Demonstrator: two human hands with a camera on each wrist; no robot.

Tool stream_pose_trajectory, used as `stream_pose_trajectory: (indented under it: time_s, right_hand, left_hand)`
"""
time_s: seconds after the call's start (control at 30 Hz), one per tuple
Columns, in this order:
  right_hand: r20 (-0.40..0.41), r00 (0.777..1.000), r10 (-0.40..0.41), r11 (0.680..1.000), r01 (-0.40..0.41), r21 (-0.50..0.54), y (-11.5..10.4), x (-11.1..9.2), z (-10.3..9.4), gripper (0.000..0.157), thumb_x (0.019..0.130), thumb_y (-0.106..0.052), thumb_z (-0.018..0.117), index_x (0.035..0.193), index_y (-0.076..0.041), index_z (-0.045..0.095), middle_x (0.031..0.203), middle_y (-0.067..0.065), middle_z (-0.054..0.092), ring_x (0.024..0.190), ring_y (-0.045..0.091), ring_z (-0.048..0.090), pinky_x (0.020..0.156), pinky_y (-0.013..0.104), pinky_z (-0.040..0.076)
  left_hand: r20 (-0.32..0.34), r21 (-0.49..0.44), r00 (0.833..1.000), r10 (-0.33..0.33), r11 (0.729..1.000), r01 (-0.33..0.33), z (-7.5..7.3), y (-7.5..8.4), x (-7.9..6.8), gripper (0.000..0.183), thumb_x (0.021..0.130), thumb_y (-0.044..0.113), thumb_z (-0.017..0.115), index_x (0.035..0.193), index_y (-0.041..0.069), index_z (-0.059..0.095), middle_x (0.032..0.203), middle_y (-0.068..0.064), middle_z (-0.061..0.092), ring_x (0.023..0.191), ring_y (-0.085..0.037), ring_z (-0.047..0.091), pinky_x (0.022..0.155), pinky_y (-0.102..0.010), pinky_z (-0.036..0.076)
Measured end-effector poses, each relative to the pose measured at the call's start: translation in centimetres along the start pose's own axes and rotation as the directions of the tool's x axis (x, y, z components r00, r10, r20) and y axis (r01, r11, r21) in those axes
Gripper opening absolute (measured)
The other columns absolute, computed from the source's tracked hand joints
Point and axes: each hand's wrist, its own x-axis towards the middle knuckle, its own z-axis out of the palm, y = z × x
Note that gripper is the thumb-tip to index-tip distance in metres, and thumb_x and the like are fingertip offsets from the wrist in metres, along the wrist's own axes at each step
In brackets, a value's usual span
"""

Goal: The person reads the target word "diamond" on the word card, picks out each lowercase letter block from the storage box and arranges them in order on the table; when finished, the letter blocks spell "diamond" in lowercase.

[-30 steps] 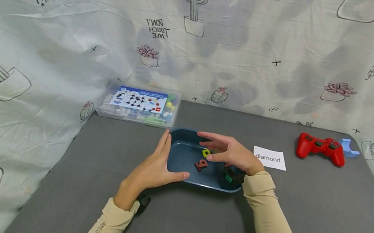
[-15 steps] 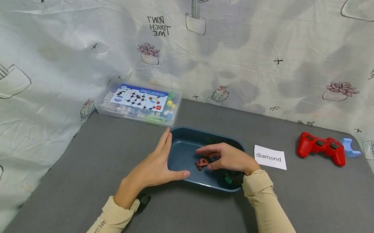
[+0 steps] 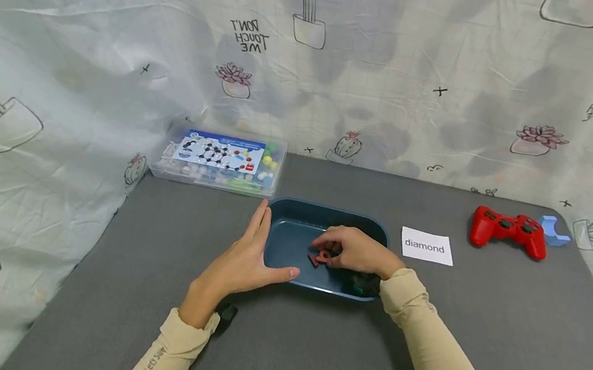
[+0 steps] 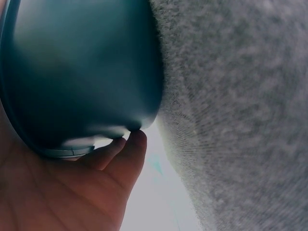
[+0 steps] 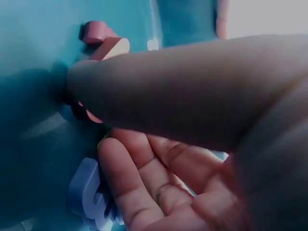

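A dark blue tray (image 3: pixel 287 242) sits mid-table. My left hand (image 3: pixel 245 261) lies along its left end with long straight fingers, the thumb reaching over the near rim; in the left wrist view fingertips touch the tray's outer wall (image 4: pixel 86 67). Inside, my right hand (image 3: pixel 358 251) is lowered with bent fingers over small letter pieces. Red letter pieces (image 3: pixel 323 257) lie beside its thumb. In the right wrist view the thumb covers part of a reddish piece (image 5: pixel 114 46), and a blue letter piece (image 5: pixel 89 187) lies by the other fingers. A yellow-green edge shows at one fingertip; whether anything is pinched is hidden.
A clear box of coloured balls with a blue-and-white label (image 3: pixel 219 151) stands behind the tray to the left. Right of the tray lies a card reading "diamond" (image 3: pixel 427 246). A red game controller (image 3: pixel 509 232) and a light-blue curved piece (image 3: pixel 552 232) are at the far right.
The right hand has dropped lower into the tray and its fingers have bent inward, covering the yellow letter seen earlier. My left hand keeps its place on the tray.
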Motion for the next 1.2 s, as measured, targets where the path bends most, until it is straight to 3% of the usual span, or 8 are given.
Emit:
stream_pose_trajectory:
  time_s: [0.23, 0.4, 0.63, 0.77, 0.93, 1.07, 1.17, 1.2]
  right_hand:
    - [-0.006, 1.0, 0.011, 0.999, -0.011, -0.04, -0.2, 0.3, 0.3, 0.017, 0.089, 0.004, 0.08, 0.101, -0.007, 0.078, 0.097, 0.0, 0.063, 0.088, 0.015, 0.057, 0.078, 0.033, 0.052]
    - [-0.029, 0.999, 0.032, 0.999, -0.032, -0.004, -0.1, 0.2, 0.4, 0.018, 0.087, 0.009, 0.078, 0.092, -0.008, 0.075, 0.092, -0.001, 0.064, 0.083, 0.011, 0.058, 0.075, 0.031, 0.053]
    - [-0.099, 0.991, 0.086, 0.993, -0.078, 0.087, -0.3, 0.0, 0.2, 0.009, 0.098, 0.0, 0.075, 0.097, -0.009, 0.076, 0.091, -0.003, 0.069, 0.081, 0.014, 0.06, 0.076, 0.034, 0.054]
    - [-0.163, 0.98, 0.117, 0.984, -0.092, 0.152, -0.5, -0.1, 0.2, 0.005, 0.102, -0.002, 0.072, 0.103, -0.006, 0.076, 0.097, 0.001, 0.073, 0.087, 0.017, 0.065, 0.083, 0.036, 0.056]
    - [-0.224, 0.965, 0.138, 0.942, -0.058, 0.332, -1.0, -0.4, 0.0, 0.007, 0.105, -0.002, 0.068, 0.11, -0.002, 0.072, 0.111, 0.015, 0.077, 0.102, 0.028, 0.074, 0.092, 0.038, 0.059]
    - [-0.27, 0.95, 0.155, 0.905, -0.027, 0.425, -1.7, -0.8, -0.3, 0.009, 0.106, -0.004, 0.067, 0.113, -0.001, 0.07, 0.113, 0.015, 0.078, 0.105, 0.03, 0.076, 0.087, 0.037, 0.061]
    - [-0.317, 0.933, 0.17, 0.891, -0.008, 0.454, -2.2, -1.2, -0.6, 0.016, 0.107, -0.006, 0.066, 0.121, 0.002, 0.068, 0.114, 0.014, 0.078, 0.104, 0.031, 0.077, 0.069, 0.036, 0.059]
    - [-0.33, 0.929, 0.17, 0.881, 0.007, 0.473, -2.4, -1.3, -0.7, 0.019, 0.107, -0.005, 0.065, 0.124, 0.004, 0.067, 0.116, 0.017, 0.078, 0.104, 0.033, 0.077, 0.074, 0.039, 0.061]
  left_hand:
    - [-0.004, -0.003, 1.0, 0.01, 1.0, -0.01, 0.0, -0.1, -0.1, 0.135, 0.086, 0.073, 0.076, 0.171, 0.009, -0.006, 0.179, -0.005, -0.015, 0.154, -0.043, 0.034, 0.113, -0.065, 0.04]
    - [-0.013, 0.0, 1.0, 0.015, 1.0, -0.015, 0.0, 0.0, -0.2, 0.134, 0.087, 0.072, 0.076, 0.171, 0.007, -0.006, 0.179, -0.006, -0.015, 0.154, -0.043, 0.034, 0.114, -0.065, 0.04]
    - [-0.014, -0.005, 1.0, 0.018, 1.0, -0.018, 0.1, 0.0, -0.1, 0.135, 0.086, 0.072, 0.076, 0.171, 0.007, -0.006, 0.179, -0.006, -0.015, 0.155, -0.042, 0.033, 0.115, -0.063, 0.039]
    - [-0.017, 0.003, 1.0, 0.008, 1.0, -0.008, 0.2, 0.0, -0.1, 0.135, 0.086, 0.073, 0.076, 0.171, 0.008, -0.006, 0.179, -0.005, -0.015, 0.155, -0.042, 0.033, 0.115, -0.063, 0.039]
    - [-0.02, 0.002, 1.0, -0.003, 1.0, 0.003, 0.2, 0.2, -0.2, 0.134, 0.086, 0.071, 0.077, 0.172, 0.007, -0.005, 0.179, -0.003, -0.016, 0.156, -0.042, 0.031, 0.115, -0.064, 0.038]
    - [-0.016, 0.006, 1.0, -0.004, 1.0, 0.004, 0.3, 0.2, -0.1, 0.134, 0.087, 0.071, 0.076, 0.171, 0.006, -0.005, 0.179, -0.005, -0.015, 0.158, -0.042, 0.027, 0.116, -0.065, 0.036]
    - [-0.02, 0.001, 1.0, -0.001, 1.0, 0.001, 0.3, 0.1, 0.0, 0.132, 0.088, 0.068, 0.077, 0.171, 0.006, -0.004, 0.179, -0.007, -0.014, 0.158, -0.042, 0.026, 0.116, -0.065, 0.035]
    - [-0.02, 0.0, 1.0, -0.001, 1.0, 0.001, 0.4, 0.1, 0.0, 0.132, 0.088, 0.067, 0.077, 0.171, 0.006, -0.004, 0.179, -0.007, -0.014, 0.158, -0.042, 0.026, 0.117, -0.065, 0.035]
